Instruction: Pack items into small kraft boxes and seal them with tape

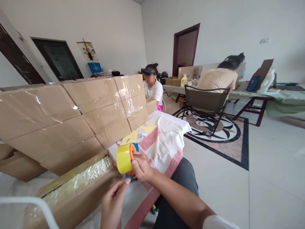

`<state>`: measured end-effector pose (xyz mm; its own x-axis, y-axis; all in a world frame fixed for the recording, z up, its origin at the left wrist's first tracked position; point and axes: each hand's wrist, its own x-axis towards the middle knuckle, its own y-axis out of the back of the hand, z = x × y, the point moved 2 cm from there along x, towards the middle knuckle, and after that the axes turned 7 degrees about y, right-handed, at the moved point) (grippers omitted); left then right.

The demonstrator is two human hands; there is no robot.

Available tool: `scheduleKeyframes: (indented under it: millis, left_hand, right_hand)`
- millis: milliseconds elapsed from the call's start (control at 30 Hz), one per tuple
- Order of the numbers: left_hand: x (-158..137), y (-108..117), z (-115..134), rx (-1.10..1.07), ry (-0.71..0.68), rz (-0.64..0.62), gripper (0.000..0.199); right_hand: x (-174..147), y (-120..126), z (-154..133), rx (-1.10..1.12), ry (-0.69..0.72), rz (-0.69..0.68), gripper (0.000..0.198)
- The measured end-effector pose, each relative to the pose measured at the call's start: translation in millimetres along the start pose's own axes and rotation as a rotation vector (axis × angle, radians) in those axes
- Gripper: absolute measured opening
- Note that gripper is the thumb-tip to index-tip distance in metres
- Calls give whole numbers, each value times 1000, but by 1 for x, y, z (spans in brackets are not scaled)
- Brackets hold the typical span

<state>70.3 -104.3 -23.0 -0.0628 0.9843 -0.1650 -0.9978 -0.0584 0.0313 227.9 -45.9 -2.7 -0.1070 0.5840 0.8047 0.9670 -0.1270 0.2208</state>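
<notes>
My right hand (142, 167) grips a tape dispenser (135, 147) with blue and orange parts. On it sits a wide roll of yellow packing tape (124, 158), held above the table's near side. Just below the dispenser, my left hand (114, 197) has its thumb and finger pinched together at the dispenser's lower blue end; what lies between the fingertips is too small to make out. Left of both hands lies a long cardboard box (90, 190), with shiny clear tape along its top.
Stacked cardboard boxes (105, 117) wrapped in clear film wall off the table's far side. A patterned cloth (166, 136) covers the table. One person (154, 89) sits behind the stack; another (214, 81) sits in a chair (206, 98) at a far table. A white curved bar (30, 200) crosses the lower left.
</notes>
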Motion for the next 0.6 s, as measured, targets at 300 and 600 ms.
scheduleKeyframes:
  millis: [300,600]
  left_hand:
    - [1,-29,1,20,3,-84,55]
    - [13,-36,-34,244,-258,-77,58]
  right_hand:
    - [15,29,48,-118,-267,443,64]
    - [17,28,38,621,-592,717,50]
